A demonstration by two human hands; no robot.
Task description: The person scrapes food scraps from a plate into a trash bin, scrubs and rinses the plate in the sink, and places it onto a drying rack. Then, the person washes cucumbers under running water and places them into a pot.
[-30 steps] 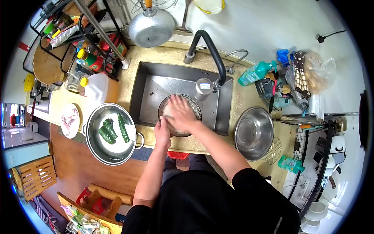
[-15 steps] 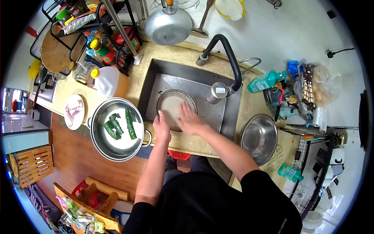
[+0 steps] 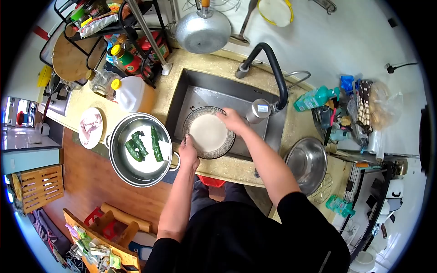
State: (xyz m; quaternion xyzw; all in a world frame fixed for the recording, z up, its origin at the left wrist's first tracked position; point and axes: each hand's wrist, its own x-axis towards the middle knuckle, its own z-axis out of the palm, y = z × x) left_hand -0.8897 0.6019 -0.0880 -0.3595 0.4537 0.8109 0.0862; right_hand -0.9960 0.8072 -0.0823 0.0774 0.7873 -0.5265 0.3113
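Note:
A round plate (image 3: 208, 132) with a pale centre and a dark patterned rim is held over the sink (image 3: 207, 94). My left hand (image 3: 186, 154) grips its near left edge, thumb on the rim. On the far right edge, my right hand (image 3: 233, 122) is closed round the rim. The black faucet (image 3: 274, 68) arches to the right of the plate, its silver head (image 3: 258, 110) close to my right hand. Left of my left hand stands a steel pot (image 3: 119, 161) with several pieces of dark green vegetable (image 3: 156, 144) inside.
A white plate with pale pink meat (image 3: 91, 128) and a jug of amber liquid (image 3: 134, 94) stand left of the sink. A steel bowl (image 3: 306, 164) sits at the right, with a green pump bottle (image 3: 315, 98) behind it. A pan (image 3: 203, 32) hangs on the back wall.
My right hand has moved from flat over the plate's middle to its far right rim. The plate now shows fully, closer to the near sink edge. The view has shifted slightly.

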